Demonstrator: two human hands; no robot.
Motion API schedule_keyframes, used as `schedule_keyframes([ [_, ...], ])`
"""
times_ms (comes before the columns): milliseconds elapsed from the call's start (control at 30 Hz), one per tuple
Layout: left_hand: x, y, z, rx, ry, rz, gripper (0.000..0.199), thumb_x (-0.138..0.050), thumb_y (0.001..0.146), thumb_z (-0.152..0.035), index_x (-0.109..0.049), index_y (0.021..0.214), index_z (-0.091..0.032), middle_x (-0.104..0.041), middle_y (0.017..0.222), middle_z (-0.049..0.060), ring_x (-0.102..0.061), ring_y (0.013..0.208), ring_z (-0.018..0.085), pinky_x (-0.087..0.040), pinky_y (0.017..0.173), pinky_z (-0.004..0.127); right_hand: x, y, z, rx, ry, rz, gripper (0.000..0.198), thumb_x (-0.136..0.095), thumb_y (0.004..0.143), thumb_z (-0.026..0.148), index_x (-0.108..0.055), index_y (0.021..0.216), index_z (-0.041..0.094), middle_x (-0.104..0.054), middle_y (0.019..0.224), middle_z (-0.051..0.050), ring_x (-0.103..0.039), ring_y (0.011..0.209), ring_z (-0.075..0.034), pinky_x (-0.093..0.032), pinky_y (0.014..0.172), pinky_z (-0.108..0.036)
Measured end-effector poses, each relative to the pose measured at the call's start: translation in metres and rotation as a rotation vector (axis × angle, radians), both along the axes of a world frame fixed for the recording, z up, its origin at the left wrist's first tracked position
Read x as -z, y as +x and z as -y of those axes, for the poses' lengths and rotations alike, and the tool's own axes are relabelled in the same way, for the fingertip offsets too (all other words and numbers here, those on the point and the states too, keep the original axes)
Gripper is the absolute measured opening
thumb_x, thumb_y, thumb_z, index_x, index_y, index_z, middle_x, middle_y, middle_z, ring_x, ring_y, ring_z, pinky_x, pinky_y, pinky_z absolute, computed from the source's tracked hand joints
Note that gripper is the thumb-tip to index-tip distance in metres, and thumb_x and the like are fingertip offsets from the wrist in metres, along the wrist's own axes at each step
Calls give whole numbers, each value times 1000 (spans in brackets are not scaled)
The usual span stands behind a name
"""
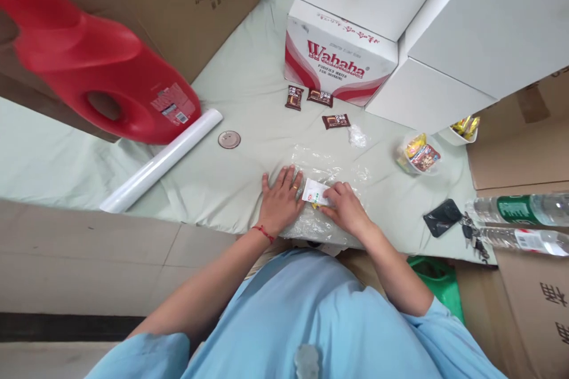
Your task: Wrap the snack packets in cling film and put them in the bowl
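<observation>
A sheet of clear plastic film (311,161) lies spread on the cloth-covered table in front of me. My left hand (281,198) rests flat at the film's left side, fingers stretched out. Between thumb and fingers, my right hand (347,206) grips the right end of a small white packet (313,190) with green and red print. A bit of something yellow (316,205) shows just below the packet, mostly hidden. Beyond the film are several brown cocoa snack packs (336,121) and a crumpled clump of clear plastic (357,136).
A white film roll (162,160) and a large red jug (111,71) stand to the left, near a round disc (229,140). At the back is a Wahaha box (338,59). On the right are a snack bowl (418,155), a black phone (443,217), keys (473,235) and bottles (515,209).
</observation>
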State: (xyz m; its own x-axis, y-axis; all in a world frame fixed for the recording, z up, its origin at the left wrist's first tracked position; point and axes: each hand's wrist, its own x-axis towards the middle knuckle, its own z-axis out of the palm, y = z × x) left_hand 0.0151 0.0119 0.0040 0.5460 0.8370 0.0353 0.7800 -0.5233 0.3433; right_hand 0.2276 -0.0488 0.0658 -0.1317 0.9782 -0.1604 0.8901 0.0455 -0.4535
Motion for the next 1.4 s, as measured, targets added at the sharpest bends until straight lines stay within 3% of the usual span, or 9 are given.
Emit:
schedule_keyframes([
  [167, 0, 1, 1, -4, 11, -15, 68, -41, 104, -47, -36, 167, -24, -30, 175, 14, -26, 163, 34, -2, 129, 72, 12, 0, -3, 42, 17, -72, 65, -82, 88, 26, -55, 147, 26, -56, 145, -15, -57, 132, -32, -49, 110, -50],
  [367, -1, 2, 1, -8, 35, -30, 63, -37, 105, -41, -40, 165, -23, -32, 174, 14, -30, 162, 32, -6, 128, 73, 8, 0, 2, -39, -49, -39, 57, -75, 90, 13, -57, 144, 21, -61, 145, -14, -59, 131, -30, -48, 111, -44],
  [667, 1, 3, 2, -25, 52, -5, 61, -36, 107, -46, -43, 163, -24, -34, 173, 14, -31, 161, 30, -4, 129, 70, 1, 3, 6, -17, -91, 104, 56, -71, 90, 15, -56, 143, 24, -65, 137, -14, -63, 121, -29, -52, 97, -40],
  [900, -1, 4, 3, -34, 46, 21, 61, -35, 107, -46, -43, 163, -24, -34, 173, 14, -31, 161, 31, -3, 129, 70, 4, 2, 4, -9, -60, 133, 54, -70, 91, 15, -56, 143, 23, -64, 138, -14, -63, 124, -30, -52, 102, -42],
  [1000, -1, 1, 2, -15, 38, 15, 60, -34, 108, -47, -44, 163, -24, -34, 173, 13, -31, 161, 31, -4, 129, 71, 6, 4, 8, -13, -53, 83, 60, -72, 90, 14, -54, 146, 23, -56, 151, -16, -61, 131, -32, -52, 107, -46],
  [1100, -1, -1, 0, 5, 14, 12, 60, -30, 109, -47, -45, 162, -25, -36, 173, 12, -32, 161, 30, -5, 129, 71, 3, 16, 24, 4, 18, -24, 56, -70, 95, 22, -53, 148, 26, -40, 165, -16, -57, 138, -32, -53, 109, -49],
  [1200, -1, -3, 0, 6, -1, 15, 59, -27, 109, -46, -45, 162, -27, -36, 173, 10, -31, 161, 30, -4, 129, 71, 0, 29, 55, 19, 141, -102, 43, -62, 103, 35, -57, 144, 28, -54, 151, -16, -57, 137, -31, -52, 111, -51],
  [1267, -1, -3, -1, 12, -4, 18, 58, -26, 110, -45, -46, 162, -27, -36, 173, 10, -30, 162, 29, -3, 129, 70, 5, 32, 79, 7, 205, -111, 48, -66, 101, 43, -56, 146, 28, -60, 142, -16, -57, 134, -33, -51, 112, -54],
  [1400, -1, -7, -3, 14, -32, 34, 56, -26, 110, -42, -48, 160, -26, -38, 172, 11, -32, 161, 28, -7, 130, 68, 33, 24, 122, -1, 256, -56, 55, -73, 96, 43, -57, 146, 28, -57, 147, -17, -54, 133, -36, -51, 110, -59],
])
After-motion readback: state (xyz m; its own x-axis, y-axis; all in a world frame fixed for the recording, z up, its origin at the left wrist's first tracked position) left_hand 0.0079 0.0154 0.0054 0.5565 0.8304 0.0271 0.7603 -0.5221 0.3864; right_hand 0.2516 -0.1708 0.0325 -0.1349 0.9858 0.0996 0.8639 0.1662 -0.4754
